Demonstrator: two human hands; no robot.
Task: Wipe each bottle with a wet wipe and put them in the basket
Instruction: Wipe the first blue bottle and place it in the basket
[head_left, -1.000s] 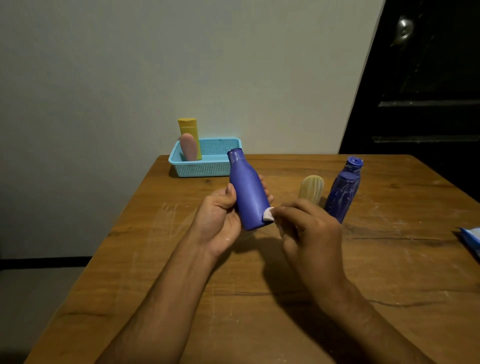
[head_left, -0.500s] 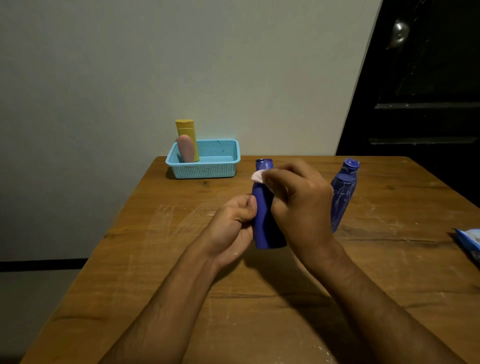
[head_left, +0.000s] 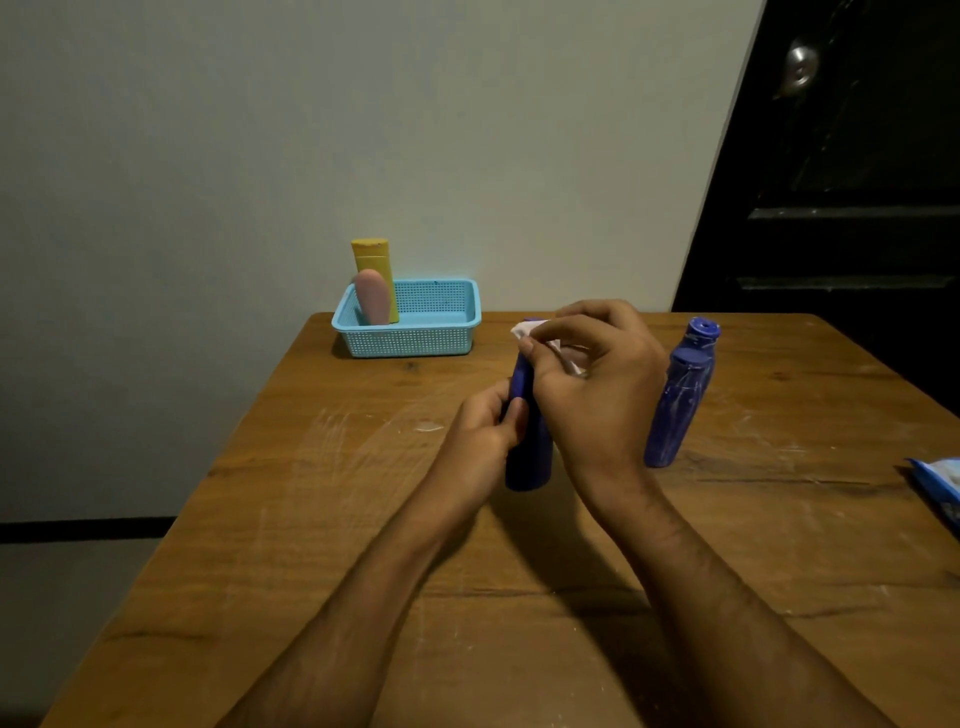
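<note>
The left hand (head_left: 488, 431) grips the lower body of a blue bottle (head_left: 527, 457), holding it upright above the middle of the tabletop (head_left: 322, 519). The right hand (head_left: 597, 384) pinches a white wet wipe (head_left: 530, 328) against the bottle's cap and neck, fingers curled over the top. The step in hand looks like wiping the upper end of this bottle.

To do it well, the left hand should keep a firm hold low on the body so the bottle does not twist away, while the right folds the wipe around the neck and turns it, then draws it down the sides; the part under the left palm will need a shift of grip to be reached.

Two more blue bottles (head_left: 680, 405) stand close together towards the right edge, seemingly unwiped. The light-blue basket (head_left: 415, 338) sits at the far left corner, already holding a yellow bottle (head_left: 374, 260) and a pink bottle (head_left: 373, 296). A wipes packet (head_left: 937, 488) lies at the right edge.
</note>
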